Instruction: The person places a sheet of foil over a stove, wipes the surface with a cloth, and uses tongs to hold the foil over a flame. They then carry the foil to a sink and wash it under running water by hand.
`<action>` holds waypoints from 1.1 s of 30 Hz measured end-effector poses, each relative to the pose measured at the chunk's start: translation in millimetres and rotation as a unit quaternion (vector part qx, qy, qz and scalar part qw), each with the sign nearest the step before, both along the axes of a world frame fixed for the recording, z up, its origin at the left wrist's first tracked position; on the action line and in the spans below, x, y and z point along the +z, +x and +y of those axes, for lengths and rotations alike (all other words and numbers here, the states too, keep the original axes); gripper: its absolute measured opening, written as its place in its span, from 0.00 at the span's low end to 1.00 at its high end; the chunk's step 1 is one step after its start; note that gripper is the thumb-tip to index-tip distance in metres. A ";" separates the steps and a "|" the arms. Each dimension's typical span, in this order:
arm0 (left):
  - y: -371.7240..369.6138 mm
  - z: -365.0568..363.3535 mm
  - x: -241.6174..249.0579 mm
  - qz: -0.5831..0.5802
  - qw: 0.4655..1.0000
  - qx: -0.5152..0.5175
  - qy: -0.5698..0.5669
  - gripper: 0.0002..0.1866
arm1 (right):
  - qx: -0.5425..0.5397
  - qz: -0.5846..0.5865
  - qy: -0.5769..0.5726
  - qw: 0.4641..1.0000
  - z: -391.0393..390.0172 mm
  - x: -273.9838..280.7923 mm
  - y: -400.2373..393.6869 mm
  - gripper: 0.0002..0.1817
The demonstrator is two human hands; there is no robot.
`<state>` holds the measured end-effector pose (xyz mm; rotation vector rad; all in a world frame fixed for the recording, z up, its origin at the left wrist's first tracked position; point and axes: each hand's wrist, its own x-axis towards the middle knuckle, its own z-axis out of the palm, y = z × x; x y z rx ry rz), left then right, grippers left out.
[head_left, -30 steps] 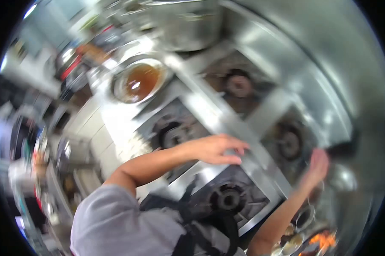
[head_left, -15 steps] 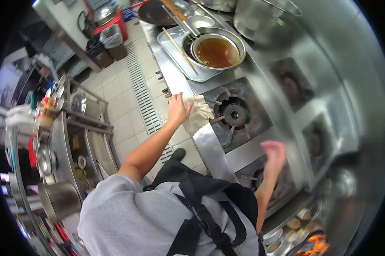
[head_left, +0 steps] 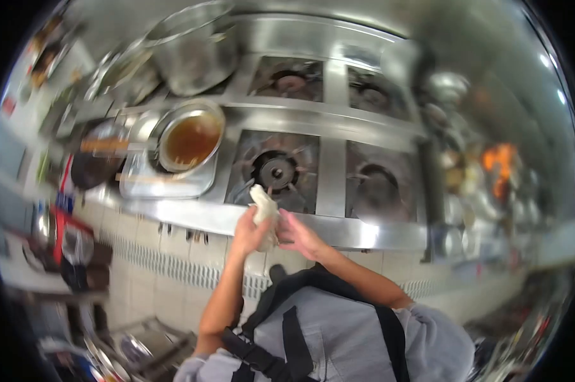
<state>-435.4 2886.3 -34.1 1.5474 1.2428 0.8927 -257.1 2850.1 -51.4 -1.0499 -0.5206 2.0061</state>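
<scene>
Just in front of the stove's front edge, my left hand point(head_left: 247, 233) is closed on a bunched cream-coloured cloth point(head_left: 262, 202). The cloth's upper end sticks up above the fingers. From the other side my right hand point(head_left: 300, 236) meets the same cloth, its fingers curved against it; blur softens their exact grip. Beyond both hands lies a gas burner point(head_left: 276, 172) with a metal grate. To the left of it, a metal strainer in a bowl holds brown liquid point(head_left: 192, 139), above a metal tray point(head_left: 166, 186).
A wok point(head_left: 91, 167) sits at the far left of the stove, with a large stockpot point(head_left: 195, 60) behind the bowl. Other burners point(head_left: 378, 188) lie to the right. Farther right, orange flames point(head_left: 499, 167) show among blurred metalware. A floor drain grate point(head_left: 166, 262) runs below the counter.
The view has turned toward the stove. The cloth has been lifted off the stove edge in my left hand, and my right hand has come over from the right to meet it.
</scene>
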 end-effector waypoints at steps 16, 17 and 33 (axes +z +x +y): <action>194.7 199.8 126.0 0.094 0.922 -0.298 0.228 0.22 | -0.333 0.239 0.240 0.880 120.3 113.8 246.0 0.34; 211.0 226.9 137.0 0.115 0.918 -0.290 0.245 0.22 | -0.336 0.216 0.256 0.880 143.5 124.7 269.8 0.33; 370.1 640.1 166.7 0.387 0.811 -0.174 0.402 0.38 | -0.252 -0.566 0.392 0.680 567.8 233.7 456.3 0.31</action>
